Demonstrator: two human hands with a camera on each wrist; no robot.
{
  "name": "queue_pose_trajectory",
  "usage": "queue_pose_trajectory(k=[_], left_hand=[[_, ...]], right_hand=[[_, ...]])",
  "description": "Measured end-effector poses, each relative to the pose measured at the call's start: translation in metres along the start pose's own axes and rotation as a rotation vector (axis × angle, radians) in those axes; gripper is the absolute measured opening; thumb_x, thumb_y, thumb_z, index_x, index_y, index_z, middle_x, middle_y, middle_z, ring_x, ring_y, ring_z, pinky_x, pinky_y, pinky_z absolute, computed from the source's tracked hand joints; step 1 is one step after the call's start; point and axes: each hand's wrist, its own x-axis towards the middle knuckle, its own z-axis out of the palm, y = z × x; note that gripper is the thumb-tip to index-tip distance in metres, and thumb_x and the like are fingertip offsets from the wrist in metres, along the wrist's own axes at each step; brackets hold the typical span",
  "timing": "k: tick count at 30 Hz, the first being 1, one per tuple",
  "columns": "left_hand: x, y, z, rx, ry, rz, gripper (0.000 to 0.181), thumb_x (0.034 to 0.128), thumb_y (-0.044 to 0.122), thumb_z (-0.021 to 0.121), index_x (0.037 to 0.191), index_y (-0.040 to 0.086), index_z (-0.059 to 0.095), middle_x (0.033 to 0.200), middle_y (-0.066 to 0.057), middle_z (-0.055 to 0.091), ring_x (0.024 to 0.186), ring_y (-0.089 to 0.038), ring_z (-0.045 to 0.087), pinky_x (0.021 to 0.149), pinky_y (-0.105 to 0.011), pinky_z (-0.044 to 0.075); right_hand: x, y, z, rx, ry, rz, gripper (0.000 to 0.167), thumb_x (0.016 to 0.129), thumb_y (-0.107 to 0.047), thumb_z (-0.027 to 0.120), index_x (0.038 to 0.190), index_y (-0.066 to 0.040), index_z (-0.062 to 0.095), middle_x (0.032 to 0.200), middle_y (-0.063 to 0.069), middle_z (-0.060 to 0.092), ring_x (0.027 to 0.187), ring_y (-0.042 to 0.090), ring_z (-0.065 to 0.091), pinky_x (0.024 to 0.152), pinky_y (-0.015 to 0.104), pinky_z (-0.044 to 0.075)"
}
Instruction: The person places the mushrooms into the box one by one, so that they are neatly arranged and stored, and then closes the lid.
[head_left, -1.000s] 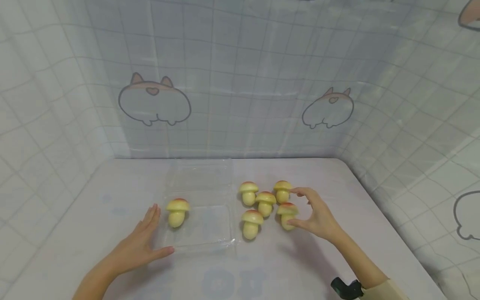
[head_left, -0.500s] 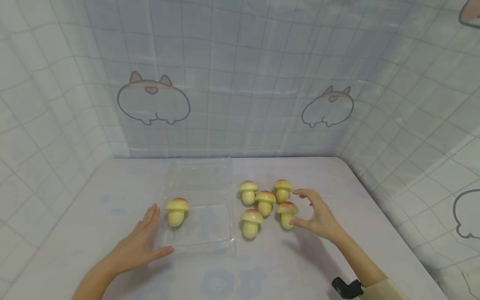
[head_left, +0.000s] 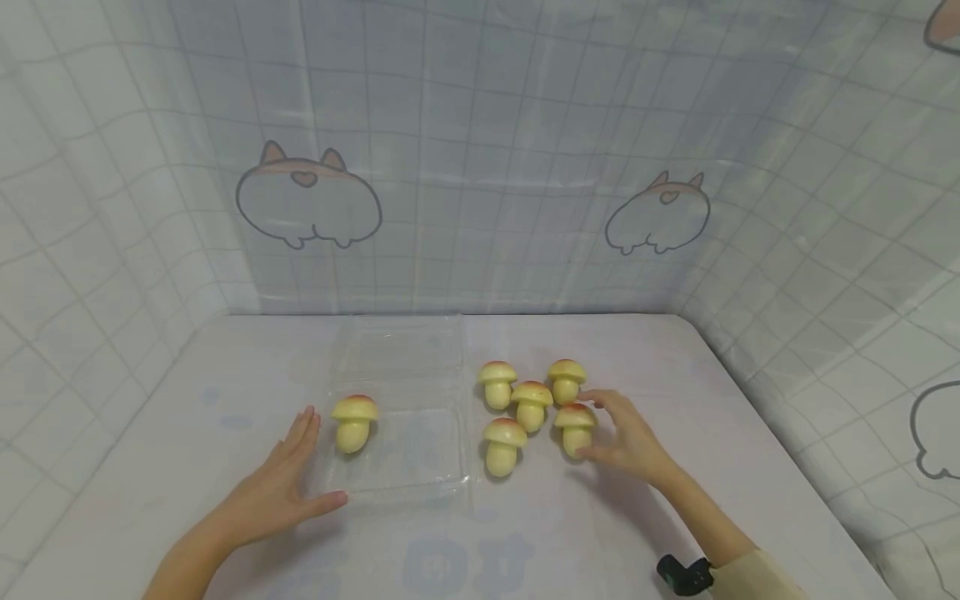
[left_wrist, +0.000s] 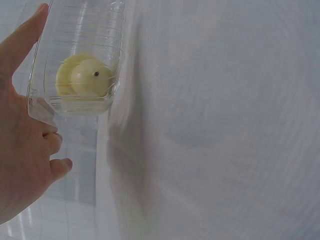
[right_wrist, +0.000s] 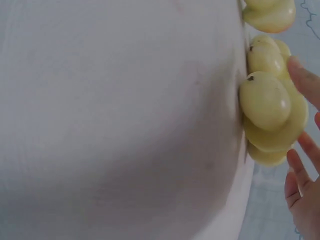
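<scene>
A clear plastic clamshell box (head_left: 408,450) lies with its lid folded back, one toy mushroom (head_left: 352,425) in its left side. My left hand (head_left: 273,492) is at the box's left edge, fingers straight, thumb at the near left corner. In the left wrist view that mushroom (left_wrist: 90,77) shows through the box wall. My right hand (head_left: 626,442) spreads thumb and fingers around the nearest right mushroom (head_left: 576,427), whose cap is yellow with a reddish top. The right wrist view has thumb and fingers on either side of this mushroom (right_wrist: 265,102); whether they touch it I cannot tell.
Several more toy mushrooms sit close together right of the box: one at the near left (head_left: 502,450), one in the middle (head_left: 531,408), one at the back left (head_left: 497,385) and one at the back right (head_left: 566,382). Walls of patterned cloth (head_left: 480,275) enclose the white table (head_left: 247,375).
My right hand has shifted slightly left, and its index finger has come down toward the nearest right mushroom. The left hand, the box and the mushrooms stay where they were.
</scene>
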Motion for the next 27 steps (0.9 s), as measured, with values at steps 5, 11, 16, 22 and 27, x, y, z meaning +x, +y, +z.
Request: queue_pose_trajectory(k=[5, 11, 16, 22, 27], left_hand=[[0.000, -0.001, 0.001, 0.000, -0.002, -0.008, 0.117, 0.0799, 0.054, 0.071, 0.151, -0.007, 0.001, 0.156, -0.029, -0.004, 0.143, -0.045, 0.001, 0.110, -0.065, 0.009], [0.000, -0.001, 0.002, -0.014, -0.005, -0.019, 0.118, 0.0791, 0.055, 0.072, 0.151, -0.007, 0.002, 0.156, -0.028, -0.004, 0.143, -0.045, 0.000, 0.110, -0.065, 0.008], [0.000, 0.000, 0.002, -0.016, -0.012, -0.026, 0.118, 0.0794, 0.056, 0.071, 0.151, -0.005, 0.001, 0.157, -0.027, -0.005, 0.143, -0.045, 0.000, 0.110, -0.065, 0.008], [0.000, 0.001, 0.001, -0.017, -0.019, -0.030, 0.117, 0.0797, 0.056, 0.071, 0.151, -0.005, 0.001, 0.157, -0.027, -0.006, 0.142, -0.046, 0.001, 0.110, -0.065, 0.008], [-0.001, 0.001, 0.001, -0.020, -0.013, -0.026, 0.117, 0.0797, 0.055, 0.071, 0.151, -0.006, 0.001, 0.157, -0.027, -0.005, 0.143, -0.045, 0.001, 0.110, -0.065, 0.008]], right_hand=[[-0.001, 0.001, 0.006, -0.098, -0.053, 0.032, 0.079, 0.057, -0.022, 0.093, 0.125, -0.008, 0.057, 0.123, 0.008, 0.057, 0.111, 0.029, 0.053, 0.089, 0.050, 0.046], [0.000, -0.004, 0.008, -0.207, -0.117, 0.060, 0.080, 0.059, -0.025, 0.092, 0.129, -0.012, 0.055, 0.123, 0.008, 0.056, 0.112, 0.029, 0.054, 0.089, 0.051, 0.048], [0.000, -0.008, 0.008, -0.249, -0.146, 0.101, 0.083, 0.059, -0.023, 0.092, 0.130, -0.010, 0.052, 0.124, 0.009, 0.057, 0.113, 0.032, 0.054, 0.089, 0.052, 0.048], [-0.001, -0.010, 0.008, -0.237, -0.127, 0.167, 0.082, 0.060, -0.022, 0.090, 0.130, -0.009, 0.048, 0.121, 0.011, 0.057, 0.109, 0.033, 0.056, 0.087, 0.052, 0.049], [0.003, -0.013, 0.003, -0.206, -0.044, 0.151, 0.082, 0.060, -0.016, 0.087, 0.130, -0.005, 0.046, 0.118, 0.013, 0.055, 0.107, 0.031, 0.056, 0.087, 0.049, 0.050]])
